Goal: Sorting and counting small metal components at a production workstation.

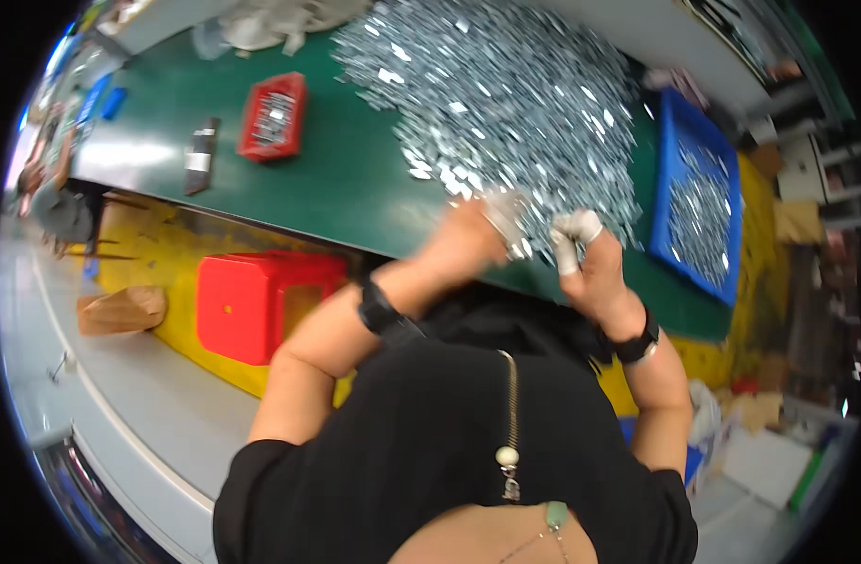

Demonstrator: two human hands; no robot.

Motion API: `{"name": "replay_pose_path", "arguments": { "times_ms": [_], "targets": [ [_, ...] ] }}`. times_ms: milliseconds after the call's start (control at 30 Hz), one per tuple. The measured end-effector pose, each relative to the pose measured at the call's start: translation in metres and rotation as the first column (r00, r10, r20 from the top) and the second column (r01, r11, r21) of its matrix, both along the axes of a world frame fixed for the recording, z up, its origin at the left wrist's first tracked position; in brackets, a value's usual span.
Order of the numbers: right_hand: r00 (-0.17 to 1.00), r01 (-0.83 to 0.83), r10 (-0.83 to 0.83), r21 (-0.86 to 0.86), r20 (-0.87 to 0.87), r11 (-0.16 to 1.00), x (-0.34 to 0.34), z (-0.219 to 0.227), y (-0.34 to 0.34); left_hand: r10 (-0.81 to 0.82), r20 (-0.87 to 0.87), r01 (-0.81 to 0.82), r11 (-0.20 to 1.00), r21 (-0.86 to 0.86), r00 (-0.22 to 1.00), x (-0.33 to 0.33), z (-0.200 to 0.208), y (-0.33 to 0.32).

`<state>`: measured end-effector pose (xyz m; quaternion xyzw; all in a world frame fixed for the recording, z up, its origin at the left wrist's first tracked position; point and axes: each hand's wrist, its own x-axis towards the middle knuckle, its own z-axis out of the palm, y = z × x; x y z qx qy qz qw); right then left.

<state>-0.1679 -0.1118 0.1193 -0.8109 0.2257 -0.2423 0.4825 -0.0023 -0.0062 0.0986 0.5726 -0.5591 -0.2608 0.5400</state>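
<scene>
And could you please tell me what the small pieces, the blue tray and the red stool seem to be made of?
Small pieces: probably metal, with a shiny finish; they glint silvery white. Blue tray: likely plastic, smooth, judging by its evenly coloured walls. Red stool: likely plastic, semi-gloss; rounded, moulded-looking corners suggest it.

Metal pieces (515, 103): shiny, smooth. Table (355, 179): smooth, slight gloss. Tray (671, 127): plastic. Stool (233, 310): smooth plastic. My fingers (584, 226): matt covers, material unclear. My top (430, 432): matt cloth.
</scene>
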Motion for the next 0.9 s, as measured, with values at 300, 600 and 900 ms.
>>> {"name": "replay_pose_path", "arguments": {
  "times_ms": [300, 600, 900],
  "targets": [
    [0.806, 0.421, -0.572, -0.530, -0.153, 0.736, -0.112, -0.033, -0.117, 0.249, -0.676, 0.003, 0.937, 0.349, 0.694, 0.005, -0.040, -0.010],
    [0.782, 0.140, -0.280, -0.281, -0.557, 0.950, -0.083, -0.068, -0.018, 0.122, -0.670, 0.154, 0.929, 0.337, 0.732, -0.012, -0.041, -0.004],
    [0.988, 0.151, -0.121, 0.427, -0.098, 0.891, -0.030, -0.004, -0.025, 0.007, -0.712, 0.273, 0.921, 0.278, 0.702, -0.010, -0.034, -0.006]
  ]
}}
